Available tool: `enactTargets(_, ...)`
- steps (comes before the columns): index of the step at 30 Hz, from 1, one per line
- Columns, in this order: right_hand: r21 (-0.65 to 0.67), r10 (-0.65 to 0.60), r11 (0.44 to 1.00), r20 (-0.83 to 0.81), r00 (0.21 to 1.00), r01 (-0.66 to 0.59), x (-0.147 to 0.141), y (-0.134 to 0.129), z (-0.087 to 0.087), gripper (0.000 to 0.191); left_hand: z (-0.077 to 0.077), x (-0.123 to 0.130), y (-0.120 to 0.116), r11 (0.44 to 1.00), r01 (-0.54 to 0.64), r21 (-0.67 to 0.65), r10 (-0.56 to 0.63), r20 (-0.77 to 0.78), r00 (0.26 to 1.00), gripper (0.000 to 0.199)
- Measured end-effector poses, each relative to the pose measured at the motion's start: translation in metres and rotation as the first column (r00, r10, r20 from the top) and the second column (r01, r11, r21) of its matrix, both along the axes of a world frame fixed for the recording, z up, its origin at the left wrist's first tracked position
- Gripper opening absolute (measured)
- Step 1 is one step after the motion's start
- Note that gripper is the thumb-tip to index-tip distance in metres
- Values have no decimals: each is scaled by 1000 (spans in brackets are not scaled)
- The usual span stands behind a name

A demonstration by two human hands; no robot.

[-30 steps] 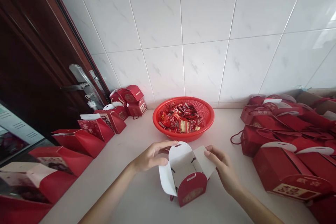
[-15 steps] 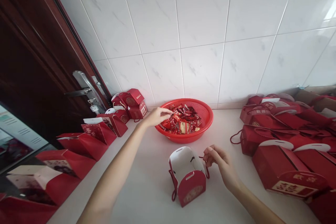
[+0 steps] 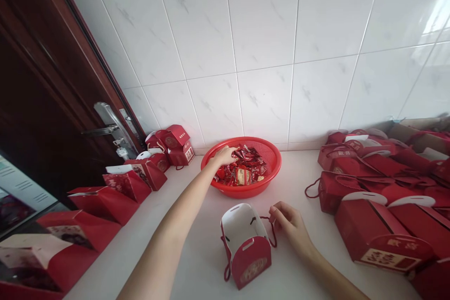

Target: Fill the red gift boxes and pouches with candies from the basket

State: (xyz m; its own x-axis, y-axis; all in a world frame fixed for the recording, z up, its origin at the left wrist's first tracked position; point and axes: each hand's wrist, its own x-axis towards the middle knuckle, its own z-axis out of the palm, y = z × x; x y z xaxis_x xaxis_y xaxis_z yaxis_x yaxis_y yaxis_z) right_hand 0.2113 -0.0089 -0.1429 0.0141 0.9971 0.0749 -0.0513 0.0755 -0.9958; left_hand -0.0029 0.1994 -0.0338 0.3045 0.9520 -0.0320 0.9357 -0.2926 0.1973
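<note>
My left hand (image 3: 225, 155) reaches into a red plastic basket (image 3: 242, 193), its fingers bent down among wrapped candies (image 3: 243, 176). Its fingertips are partly hidden, so what they grip cannot be made out. In front of the basket stands a small red gift box (image 3: 253, 262) with its top open and white inside. My right hand (image 3: 290, 225) is beside the box, thumb and forefinger pinched on its red cord handle (image 3: 273, 239). Another cord loop hangs on the box's left side.
Many red gift boxes (image 3: 383, 225) crowd the right side of the white tabletop (image 3: 191, 248). A row of red boxes (image 3: 101, 201) lines the left edge, near a dark door with a metal handle (image 3: 105, 126). Behind the basket rises a tiled wall (image 3: 263, 84).
My left hand has moved right and deeper into the basket, onto the candies. My right hand stays at the cord. The view has shifted slightly.
</note>
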Motion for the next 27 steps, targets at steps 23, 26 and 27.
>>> enactTargets(23,157,-113,979,-132,985,133,-3,31,48,42,-14,-4,-1,998,33,44,-41,203,978,29)
enactTargets(26,215,-115,964,-183,976,154,-9,53,76,36,-12,-3,0,995,44,88,-68,301,951,27)
enactTargets(27,212,-120,964,-203,972,163,-11,63,83,35,-11,-2,0,993,52,111,-87,338,937,24)
